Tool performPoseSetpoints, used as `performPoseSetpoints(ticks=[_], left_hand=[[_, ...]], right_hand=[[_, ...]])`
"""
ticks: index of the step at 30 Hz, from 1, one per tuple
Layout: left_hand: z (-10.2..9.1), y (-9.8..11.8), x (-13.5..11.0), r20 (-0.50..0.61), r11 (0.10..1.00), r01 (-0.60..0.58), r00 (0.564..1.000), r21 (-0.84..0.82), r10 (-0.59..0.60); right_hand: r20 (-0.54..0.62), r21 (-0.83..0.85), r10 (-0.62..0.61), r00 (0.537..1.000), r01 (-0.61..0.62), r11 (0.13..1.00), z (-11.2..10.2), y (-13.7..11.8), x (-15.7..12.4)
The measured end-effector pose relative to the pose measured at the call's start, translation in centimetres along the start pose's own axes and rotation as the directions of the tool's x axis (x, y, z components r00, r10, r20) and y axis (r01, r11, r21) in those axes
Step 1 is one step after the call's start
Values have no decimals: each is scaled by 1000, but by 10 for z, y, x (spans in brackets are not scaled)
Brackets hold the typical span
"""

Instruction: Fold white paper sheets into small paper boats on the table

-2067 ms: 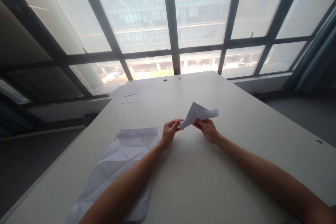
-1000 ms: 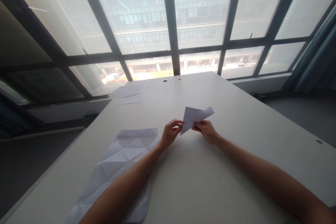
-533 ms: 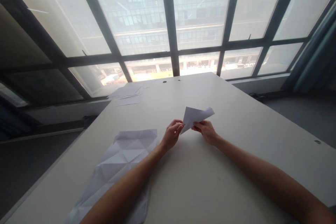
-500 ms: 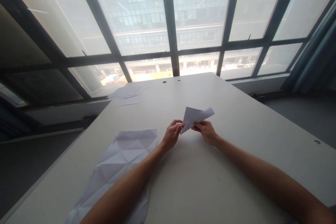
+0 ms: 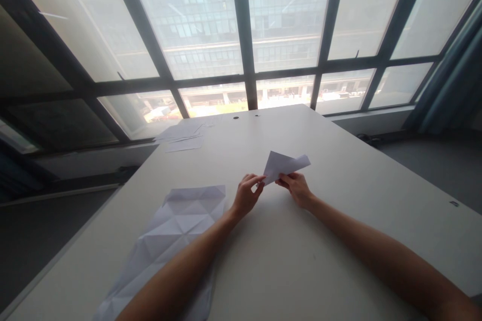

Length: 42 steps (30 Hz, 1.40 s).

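A folded sheet of white paper point(image 5: 281, 164) is held between my two hands above the table, with a pointed corner at the top and a narrower flap reaching right. My left hand point(image 5: 248, 191) pinches its lower left corner between thumb and fingers. On the right, my right hand point(image 5: 295, 187) grips the lower edge, thumb on top and fingers beneath. Under and beside my left forearm lies a larger creased white paper point(image 5: 186, 220), covered in triangular fold lines; the forearm hides part of it.
The white table point(image 5: 301, 256) stretches toward a large framed window point(image 5: 211, 25). Several loose paper sheets point(image 5: 183, 135) lie at its far left edge. A dark round hole point(image 5: 236, 118) sits near the far end. A blue curtain point(image 5: 448, 70) hangs at the right.
The left hand has shifted its pinch at the paper's lower left corner. The folded paper has turned slightly and moved a little to the right; the right hand stays nearly in place.
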<state>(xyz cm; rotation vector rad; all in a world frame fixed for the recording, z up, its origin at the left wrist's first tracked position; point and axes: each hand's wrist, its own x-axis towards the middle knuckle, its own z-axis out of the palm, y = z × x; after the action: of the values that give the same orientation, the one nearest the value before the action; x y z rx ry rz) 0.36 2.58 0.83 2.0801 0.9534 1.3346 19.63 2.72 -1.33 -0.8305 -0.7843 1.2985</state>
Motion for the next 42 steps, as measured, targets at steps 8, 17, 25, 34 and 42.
performPoseSetpoints(ticks=[8,17,25,34,42], left_hand=[[3,-6,-1,-54,998,60,997,24,-59],[5,-8,-3,-53,989,78,996,128,-72],[3,-3,1,-161,983,104,984,154,-79],[3,-4,3,14,912,331,941,-242,-338],[2,-6,4,96,818,421,903,-392,-419]], right_hand=[[-2,-5,-27,1000,27,1000,-2,3,2],[-3,-27,-55,999,54,998,-4,5,4],[18,-31,-45,999,45,998,-2,2,1],[53,-7,-15,998,16,1000,2,-4,-3],[33,-50,11,999,-10,999,3,-1,-3]])
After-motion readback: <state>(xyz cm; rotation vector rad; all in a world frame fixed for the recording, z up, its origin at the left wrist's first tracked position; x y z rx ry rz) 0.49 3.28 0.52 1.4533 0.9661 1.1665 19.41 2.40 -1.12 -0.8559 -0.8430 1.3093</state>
